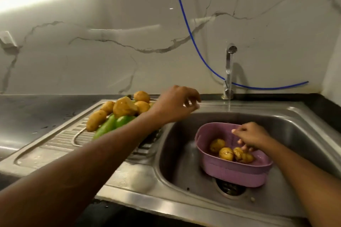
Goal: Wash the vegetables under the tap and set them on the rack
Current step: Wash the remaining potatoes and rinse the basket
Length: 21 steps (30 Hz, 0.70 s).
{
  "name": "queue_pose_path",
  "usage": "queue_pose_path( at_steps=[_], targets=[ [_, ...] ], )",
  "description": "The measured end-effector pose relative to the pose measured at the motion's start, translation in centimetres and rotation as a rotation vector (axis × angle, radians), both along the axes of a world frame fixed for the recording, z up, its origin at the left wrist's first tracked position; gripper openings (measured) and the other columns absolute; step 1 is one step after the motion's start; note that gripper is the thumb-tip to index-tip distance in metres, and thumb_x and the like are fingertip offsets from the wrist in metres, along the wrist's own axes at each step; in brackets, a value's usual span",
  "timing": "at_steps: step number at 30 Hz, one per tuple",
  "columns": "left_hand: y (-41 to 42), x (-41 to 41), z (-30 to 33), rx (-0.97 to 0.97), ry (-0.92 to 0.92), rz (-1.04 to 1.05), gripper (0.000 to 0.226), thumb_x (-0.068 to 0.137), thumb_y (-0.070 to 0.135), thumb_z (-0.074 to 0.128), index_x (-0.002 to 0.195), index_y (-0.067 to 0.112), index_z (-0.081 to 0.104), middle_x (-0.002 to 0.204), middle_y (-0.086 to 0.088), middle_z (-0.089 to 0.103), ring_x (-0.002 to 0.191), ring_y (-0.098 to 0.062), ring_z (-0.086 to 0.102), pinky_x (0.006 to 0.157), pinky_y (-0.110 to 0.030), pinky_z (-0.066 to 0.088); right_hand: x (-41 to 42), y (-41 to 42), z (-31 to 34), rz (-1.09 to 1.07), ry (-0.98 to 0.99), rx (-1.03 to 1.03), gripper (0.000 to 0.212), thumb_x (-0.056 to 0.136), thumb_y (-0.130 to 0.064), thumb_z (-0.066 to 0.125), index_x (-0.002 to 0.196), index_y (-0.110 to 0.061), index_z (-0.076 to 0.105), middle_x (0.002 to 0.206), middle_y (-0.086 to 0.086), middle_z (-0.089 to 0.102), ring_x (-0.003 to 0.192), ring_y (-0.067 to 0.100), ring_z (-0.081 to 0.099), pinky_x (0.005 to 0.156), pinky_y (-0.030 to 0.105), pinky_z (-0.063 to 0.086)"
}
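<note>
A purple plastic colander (239,173) sits tilted in the steel sink (177,153) with several wet potatoes (226,153) inside. My right hand (251,137) reaches into the colander, its fingertips down among the potatoes; whether it grips one is hidden. My left hand (176,104) hovers above the sink's left rim with fingers loosely curled and nothing in it. Left of it, a pile of washed potatoes (124,108) and green vegetables (110,125) rests on a rack over the drainboard (55,143). Water runs from the chrome tap (229,72).
A blue hose (186,24) hangs down the marble wall and loops behind the tap. Dark countertop (36,112) lies left of the drainboard. The sink drain (230,188) shows under the colander. A wall socket (6,39) is at far left.
</note>
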<state>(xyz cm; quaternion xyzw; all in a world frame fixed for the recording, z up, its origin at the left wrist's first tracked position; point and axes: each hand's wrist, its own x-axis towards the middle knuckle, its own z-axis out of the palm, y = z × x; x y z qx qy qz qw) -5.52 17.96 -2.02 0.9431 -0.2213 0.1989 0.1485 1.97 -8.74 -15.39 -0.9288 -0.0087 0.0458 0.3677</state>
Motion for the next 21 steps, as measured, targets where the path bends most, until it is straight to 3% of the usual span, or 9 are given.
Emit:
queue_pose_path(
  at_steps=[5, 9, 12, 17, 21],
  targets=[
    [-9.3, 3.4, -6.4, 0.253, 0.493, 0.023, 0.042, 0.090, 0.034, 0.074, 0.129, 0.021, 0.064, 0.116, -0.001, 0.068, 0.103, -0.020, 0.065, 0.090, -0.037, 0.054, 0.3, -0.1, -0.5, 0.000, 0.015, -0.108, 0.027, 0.091, -0.043, 0.069, 0.083, -0.019, 0.075, 0.078, 0.003, 0.076, 0.074, 0.023, 0.074, 0.080, 0.045, 0.063],
    [-11.6, 5.7, -13.2, 0.279, 0.695, 0.121, 0.038, 0.091, 0.036, 0.071, 0.123, 0.015, 0.068, 0.119, -0.011, 0.071, 0.108, -0.030, 0.067, 0.088, -0.038, 0.053, 0.5, 0.3, -0.8, 0.024, 0.114, -0.237, 0.021, 0.090, -0.037, 0.074, 0.088, -0.017, 0.077, 0.078, 0.002, 0.075, 0.070, 0.017, 0.071, 0.064, 0.031, 0.059],
    [-11.6, 6.4, -14.7, 0.242, 0.918, 0.184, 0.046, 0.098, 0.030, 0.063, 0.137, 0.008, 0.052, 0.139, -0.018, 0.058, 0.123, -0.036, 0.060, 0.094, -0.040, 0.050, 0.4, 0.7, -0.9, 0.040, 0.206, -0.285, 0.020, 0.091, -0.032, 0.074, 0.087, -0.012, 0.076, 0.073, 0.004, 0.076, 0.062, 0.016, 0.071, 0.054, 0.026, 0.056],
    [-11.6, 7.3, -15.6, 0.301, 1.080, 0.246, 0.051, 0.102, 0.024, 0.058, 0.146, 0.002, 0.045, 0.147, -0.020, 0.051, 0.132, -0.034, 0.053, 0.104, -0.039, 0.045, 0.1, 1.3, -1.4, 0.048, 0.309, -0.316, 0.021, 0.093, -0.027, 0.070, 0.080, -0.011, 0.072, 0.072, 0.006, 0.075, 0.057, 0.018, 0.068, 0.058, 0.028, 0.059],
    [-11.4, 7.6, -16.1, 0.198, 0.942, 0.216, 0.047, 0.099, 0.018, 0.061, 0.143, 0.010, 0.045, 0.126, -0.010, 0.052, 0.112, -0.026, 0.053, 0.093, -0.034, 0.044, 0.5, 1.7, -1.6, -0.011, 0.090, -0.379, 0.009, 0.087, -0.023, 0.074, 0.089, -0.017, 0.068, 0.082, 0.003, 0.072, 0.078, 0.021, 0.072, 0.077, 0.036, 0.061]
  ],
)
